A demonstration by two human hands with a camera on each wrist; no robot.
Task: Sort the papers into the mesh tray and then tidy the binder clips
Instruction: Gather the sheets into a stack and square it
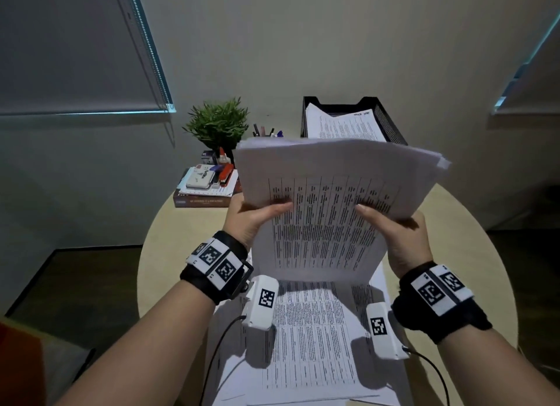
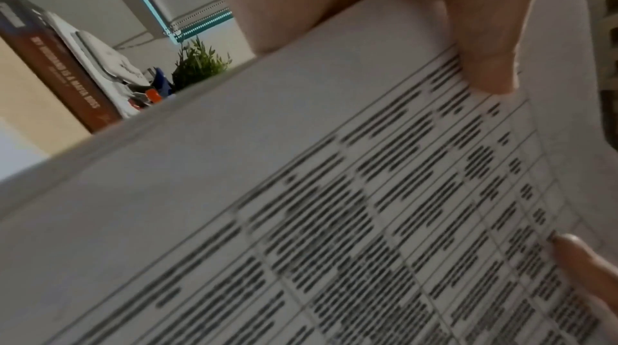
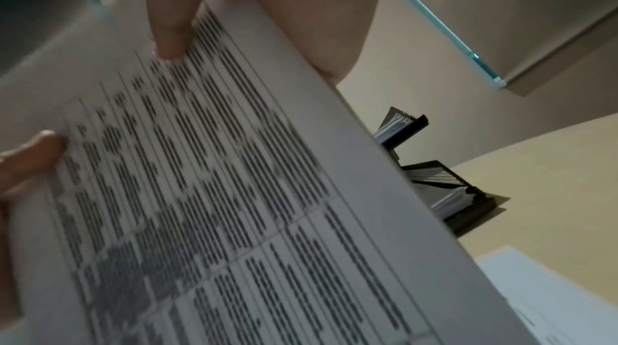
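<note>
White printed sheets, a thick sheaf [image 1: 330, 199] of them, sit lifted between your two hands above the round table [image 1: 472, 239], and you are part-way to carrying them to the black mesh tray [image 1: 391, 124] at the far edge. Your left hand [image 1: 251, 221] pinches the sheaf at its left side, thumb [image 2: 481, 46] flat on the top page with the other fingers behind it; your right hand [image 1: 400, 239] does the same on the right edge, its thumb [image 3: 170, 33] pressed on the print. To do this step well, keep both thumbs clamped, because the far corners are already fanning apart at the upper right, and a loose grip would probably let sheets slide out. Square the edges with a tap on the table, then lead with the far edge into the tray, which already holds a few printed pages. The sheaf's long axis runs away from you toward the tray, tilted up at the far end, printed side facing you, and it bows over the top. More papers [image 1: 309, 339] lie flat on the table under your wrists, so another trip looks likely. No binder clips can be made out from here.
</note>
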